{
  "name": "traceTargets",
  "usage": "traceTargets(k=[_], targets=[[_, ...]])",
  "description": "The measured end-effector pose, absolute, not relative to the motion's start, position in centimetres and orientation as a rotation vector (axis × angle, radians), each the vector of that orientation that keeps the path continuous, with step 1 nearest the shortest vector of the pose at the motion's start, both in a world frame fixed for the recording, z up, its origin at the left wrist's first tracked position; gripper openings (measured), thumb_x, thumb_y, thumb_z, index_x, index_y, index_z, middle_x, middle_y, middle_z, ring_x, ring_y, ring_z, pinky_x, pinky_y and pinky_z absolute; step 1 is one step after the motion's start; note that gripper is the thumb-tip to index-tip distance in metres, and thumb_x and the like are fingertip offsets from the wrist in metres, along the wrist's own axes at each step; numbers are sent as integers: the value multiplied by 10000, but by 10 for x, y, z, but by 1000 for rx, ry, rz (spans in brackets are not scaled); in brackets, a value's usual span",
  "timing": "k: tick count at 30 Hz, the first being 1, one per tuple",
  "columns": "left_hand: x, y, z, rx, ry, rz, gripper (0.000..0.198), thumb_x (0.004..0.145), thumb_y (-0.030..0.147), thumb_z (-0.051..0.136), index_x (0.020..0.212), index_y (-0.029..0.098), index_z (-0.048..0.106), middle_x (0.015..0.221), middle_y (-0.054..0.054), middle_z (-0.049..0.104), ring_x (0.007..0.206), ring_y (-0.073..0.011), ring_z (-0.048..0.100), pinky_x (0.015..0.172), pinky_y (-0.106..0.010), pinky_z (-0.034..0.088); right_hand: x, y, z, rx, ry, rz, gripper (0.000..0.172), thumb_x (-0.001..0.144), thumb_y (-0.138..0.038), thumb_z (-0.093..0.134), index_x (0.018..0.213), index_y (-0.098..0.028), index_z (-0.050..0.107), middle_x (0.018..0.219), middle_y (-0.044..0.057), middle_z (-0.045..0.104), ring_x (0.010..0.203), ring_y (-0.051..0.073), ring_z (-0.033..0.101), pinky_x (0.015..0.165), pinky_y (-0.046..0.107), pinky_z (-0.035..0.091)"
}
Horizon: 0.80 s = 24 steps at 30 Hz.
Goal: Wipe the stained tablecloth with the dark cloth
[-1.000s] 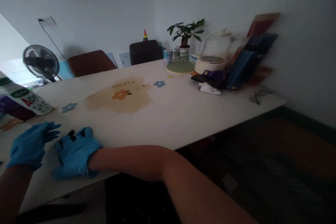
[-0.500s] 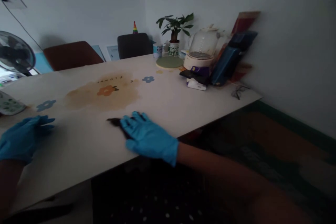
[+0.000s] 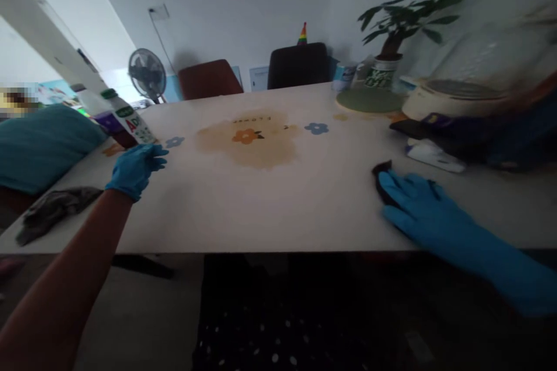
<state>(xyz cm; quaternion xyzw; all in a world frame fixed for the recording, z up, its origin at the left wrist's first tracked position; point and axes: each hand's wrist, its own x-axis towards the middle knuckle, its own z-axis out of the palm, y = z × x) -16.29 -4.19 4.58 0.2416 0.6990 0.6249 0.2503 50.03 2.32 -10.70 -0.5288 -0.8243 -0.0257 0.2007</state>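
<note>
My right hand (image 3: pixel 415 203), in a blue glove, presses a small dark cloth (image 3: pixel 382 177) against the white table (image 3: pixel 270 208) on the right. The palm and fingers hide most of that cloth. On the left, my gloved left hand (image 3: pixel 134 168) hovers over the tabletop with its fingers loosely apart, holding nothing. Just behind it stand a white bottle with a green cap (image 3: pixel 130 119) and a bottle with a purple label (image 3: pixel 108 122). A crumpled grey cloth (image 3: pixel 56 211) lies beside my left forearm.
Toward the right stand a potted plant (image 3: pixel 385 64), a green round mat (image 3: pixel 369 101), a glass pot on a cream base (image 3: pixel 461 101) and a white pack (image 3: pixel 435 156). Two chairs (image 3: pixel 298 66) and a fan (image 3: pixel 147 74) are beyond the table. A teal cushion (image 3: pixel 47 145) is at left.
My right hand has slid rightward over the table with the dark cloth. The view has swung left, bringing the bottles, grey cloth and cushion into sight. My left hand remains raised with nothing in it.
</note>
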Motion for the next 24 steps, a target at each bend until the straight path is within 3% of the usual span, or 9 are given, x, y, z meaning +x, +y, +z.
traceTargets(k=[4, 7, 9, 14, 17, 24], targets=[[-154, -48, 57, 703, 1889, 1704, 262, 1189, 80, 599, 1005, 150, 773, 875, -20, 846, 716, -160, 673, 795, -309, 557, 428, 9, -104, -1194, -2577, 218, 952, 1248, -806, 451, 2107, -433, 280, 2152, 60, 296, 1969, 575, 299, 1584, 899, 283], [-149, -52, 67, 742, 1874, 1670, 339, 1240, 89, 546, 990, 158, 764, 851, -20, 853, 696, -150, 678, 763, -301, 547, 355, 5, -89, -943, -2714, 343, 979, 1262, -730, 531, 2123, -451, 157, 2180, 3, 149, 1990, 573, 241, 1599, 910, 213], [-148, -55, 74, 748, 1855, 1652, 384, 1256, 96, 534, 952, 164, 759, 851, -27, 860, 687, -146, 685, 767, -309, 553, 301, 5, -75, -794, -2794, 404, 994, 1265, -697, 557, 2129, -394, 171, 2180, 35, 150, 1989, 578, 250, 1611, 888, 195], [-160, -65, 84, 764, 1838, 1620, 440, 1281, 131, 523, 926, 158, 781, 894, -59, 889, 688, -148, 718, 795, -339, 561, 162, 6, -42, -592, -2946, 511, 1002, 1240, -649, 603, 2083, -158, 377, 2149, 182, 288, 1997, 584, 224, 1640, 807, 164], [-177, -73, 83, 824, 1835, 1593, 414, 1296, 157, 521, 987, 145, 796, 943, -75, 914, 690, -145, 743, 800, -334, 574, 87, 8, -29, -508, -3020, 503, 1036, 1237, -635, 631, 2063, -64, 374, 2132, 239, 302, 1976, 623, 264, 1635, 808, 173], [-221, -85, 71, 762, 1713, 1700, 432, 1330, 168, 563, 972, 133, 802, 889, -88, 882, 622, -142, 749, 682, -281, 566, -66, 5, -14, -418, -3054, 452, 971, 1278, -572, 550, 2061, -42, 330, 2147, 244, 289, 1971, 593, 283, 1619, 764, 171]])
